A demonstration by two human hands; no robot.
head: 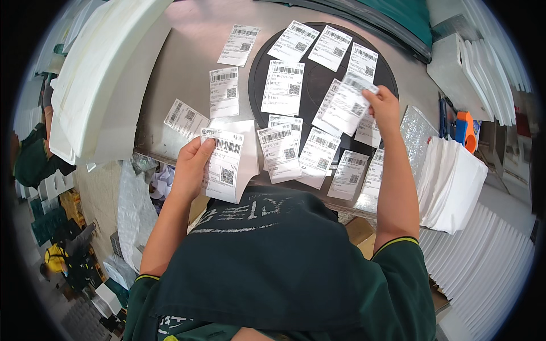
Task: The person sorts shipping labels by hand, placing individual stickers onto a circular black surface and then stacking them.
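Observation:
My left hand (193,164) grips printed paper labels (225,160) with barcodes near the table's front edge, thumb on top; white paper shows behind the front one. My right hand (381,106) pinches another label (350,102) by its upper right corner, over labels on the black round turntable (313,87). Whether that label touches those beneath cannot be told. Several more labels lie spread on the turntable, among them one near its left side (282,87). Others rest on the metal table, such as a label (224,91) left of the turntable and a tilted one (186,118).
A large white foam box (115,76) stands at the left. To the right are an orange and blue tape dispenser (465,132), a stack of white sheets (452,183) and a silver bubble-foil piece (418,132). Other people, one in a yellow top (55,255), are at far left.

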